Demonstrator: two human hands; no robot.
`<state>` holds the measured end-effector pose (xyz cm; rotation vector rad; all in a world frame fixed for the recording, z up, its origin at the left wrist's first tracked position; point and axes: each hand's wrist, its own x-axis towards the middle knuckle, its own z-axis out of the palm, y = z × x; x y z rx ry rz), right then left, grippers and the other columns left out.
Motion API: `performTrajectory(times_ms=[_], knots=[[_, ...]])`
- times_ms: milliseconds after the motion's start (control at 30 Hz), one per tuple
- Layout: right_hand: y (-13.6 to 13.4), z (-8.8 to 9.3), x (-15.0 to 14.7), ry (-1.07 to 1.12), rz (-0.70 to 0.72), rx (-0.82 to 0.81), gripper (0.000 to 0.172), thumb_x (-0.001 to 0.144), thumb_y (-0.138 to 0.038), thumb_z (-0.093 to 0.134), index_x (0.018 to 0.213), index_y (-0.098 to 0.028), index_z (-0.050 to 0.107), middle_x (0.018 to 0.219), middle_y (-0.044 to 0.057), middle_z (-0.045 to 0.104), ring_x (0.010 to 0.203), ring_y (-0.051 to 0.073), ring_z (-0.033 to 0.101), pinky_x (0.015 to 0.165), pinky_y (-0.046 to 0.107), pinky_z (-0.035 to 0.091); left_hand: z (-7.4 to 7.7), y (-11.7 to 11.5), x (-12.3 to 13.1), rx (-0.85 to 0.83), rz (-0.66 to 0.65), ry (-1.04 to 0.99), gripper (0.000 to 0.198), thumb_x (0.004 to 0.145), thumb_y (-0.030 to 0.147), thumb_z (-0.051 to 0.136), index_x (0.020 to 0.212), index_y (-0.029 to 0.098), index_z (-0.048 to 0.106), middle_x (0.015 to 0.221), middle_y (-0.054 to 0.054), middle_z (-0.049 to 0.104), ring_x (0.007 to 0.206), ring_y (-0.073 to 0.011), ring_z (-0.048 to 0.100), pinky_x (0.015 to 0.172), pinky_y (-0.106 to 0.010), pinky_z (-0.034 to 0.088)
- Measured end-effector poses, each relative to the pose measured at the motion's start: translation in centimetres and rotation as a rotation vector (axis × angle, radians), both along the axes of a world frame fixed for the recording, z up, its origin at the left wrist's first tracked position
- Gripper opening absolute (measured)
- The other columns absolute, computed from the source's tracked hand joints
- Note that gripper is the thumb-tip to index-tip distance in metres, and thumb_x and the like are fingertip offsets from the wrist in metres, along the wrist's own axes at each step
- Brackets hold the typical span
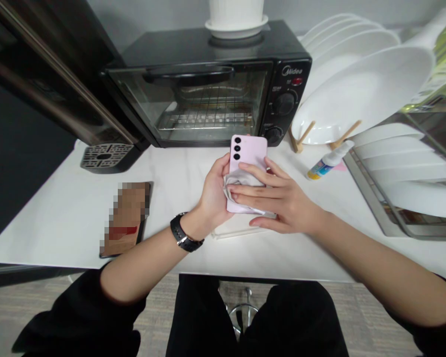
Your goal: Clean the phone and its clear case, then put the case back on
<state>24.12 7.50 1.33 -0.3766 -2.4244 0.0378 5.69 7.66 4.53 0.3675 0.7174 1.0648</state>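
A pale pink smartphone (250,149) with three black camera lenses lies back side up in my left hand (214,192), its fingers closed around it from beneath. Over the lower part of the phone's back, my right hand (288,202) presses a crumpled light grey cloth (241,177) with its fingers. Part of the cloth is hidden under those fingers. Below both hands, a flat white object (223,231) rests on the countertop, mostly covered from view. A black-strapped watch (186,238) is on my left wrist.
Behind the hands stands a black toaster oven (208,99) carrying a white pot (237,15). A spray bottle (329,161), large white plates (367,89) on a wooden stand and a dish rack (386,218) are right. Left are a dark tablet-like object (128,218) and a drip tray (106,156).
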Motion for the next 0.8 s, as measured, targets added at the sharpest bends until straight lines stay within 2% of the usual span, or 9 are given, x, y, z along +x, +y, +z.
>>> performTrajectory(times_ms=[67, 133, 200, 267, 367, 500, 633, 800], knots=[[0.0, 0.1, 0.2, -0.003, 0.024, 0.045, 0.051, 0.109, -0.053, 0.055, 0.149, -0.023, 0.064, 0.147, 0.0, 0.074, 0.165, 0.022, 0.037, 0.144, 0.052, 0.015, 0.3, 0.1, -0.2, 0.027, 0.003, 0.008, 0.044, 0.106, 0.039, 0.044, 0.116, 0.012, 0.078, 0.1, -0.01, 0.083, 0.102, -0.0246, 0.08, 0.096, -0.033, 0.061], [0.2, 0.3, 0.7, -0.002, 0.006, 0.104, 0.046, 0.11, -0.053, 0.054, 0.145, -0.026, 0.068, 0.141, -0.002, 0.078, 0.159, 0.023, 0.048, 0.141, 0.052, 0.025, 0.8, 0.1, -0.3, 0.072, -0.012, -0.016, 0.051, 0.107, 0.041, 0.038, 0.118, 0.01, 0.078, 0.106, -0.012, 0.084, 0.111, -0.0286, 0.079, 0.099, -0.037, 0.062], [0.4, 0.5, 1.2, -0.006, -0.085, 0.139, 0.043, 0.111, -0.056, 0.049, 0.139, -0.033, 0.072, 0.136, -0.005, 0.081, 0.154, 0.025, 0.056, 0.137, 0.056, 0.034, 1.3, 0.2, -0.4, 0.088, 0.011, -0.04, 0.052, 0.107, 0.041, 0.037, 0.122, 0.011, 0.077, 0.11, -0.012, 0.084, 0.119, -0.0303, 0.077, 0.103, -0.04, 0.062], [0.7, 0.5, 1.7, 0.016, -0.2, 0.14, 0.046, 0.111, -0.06, 0.043, 0.137, -0.038, 0.073, 0.134, -0.007, 0.081, 0.152, 0.028, 0.058, 0.136, 0.062, 0.034, 1.6, 0.2, -0.4, 0.061, 0.06, -0.039, 0.048, 0.107, 0.039, 0.039, 0.126, 0.014, 0.075, 0.111, -0.009, 0.084, 0.122, -0.0304, 0.076, 0.105, -0.041, 0.061], [1.0, 0.6, 2.1, 0.094, -0.314, 0.119, 0.054, 0.11, -0.065, 0.036, 0.151, -0.04, 0.063, 0.144, -0.005, 0.077, 0.157, 0.034, 0.051, 0.135, 0.072, 0.027, 1.7, 0.1, -0.3, 0.022, 0.092, -0.015, 0.045, 0.108, 0.038, 0.039, 0.123, 0.017, 0.075, 0.109, -0.007, 0.084, 0.12, -0.0311, 0.077, 0.104, -0.044, 0.062], [1.2, 0.6, 2.1, 0.108, -0.41, 0.058, 0.066, 0.108, -0.072, 0.028, 0.165, -0.043, 0.044, 0.156, -0.003, 0.068, 0.163, 0.039, 0.04, 0.135, 0.077, 0.021, 1.3, 0.0, 0.0, 0.034, 0.049, -0.011, 0.039, 0.106, 0.037, 0.045, 0.123, 0.021, 0.076, 0.109, -0.005, 0.084, 0.115, -0.032, 0.078, 0.099, -0.045, 0.064], [1.3, 0.4, 1.9, 0.094, -0.452, 0.029, 0.07, 0.108, -0.072, 0.026, 0.171, -0.041, 0.034, 0.164, 0.0, 0.062, 0.167, 0.04, 0.033, 0.135, 0.077, 0.019, 1.1, -0.5, 0.4, 0.009, -0.008, -0.011, 0.037, 0.106, 0.035, 0.047, 0.125, 0.023, 0.076, 0.109, -0.004, 0.083, 0.111, -0.0308, 0.078, 0.096, -0.045, 0.066], [1.4, 0.1, 1.8, 0.083, -0.444, 0.005, 0.072, 0.109, -0.071, 0.026, 0.173, -0.038, 0.029, 0.169, 0.002, 0.056, 0.169, 0.039, 0.028, 0.134, 0.076, 0.021, 0.6, -0.9, 0.8, -0.005, -0.123, -0.015, 0.034, 0.106, 0.039, 0.048, 0.109, 0.021, 0.077, 0.097, -0.005, 0.081, 0.103, -0.0325, 0.078, 0.093, -0.05, 0.065]])
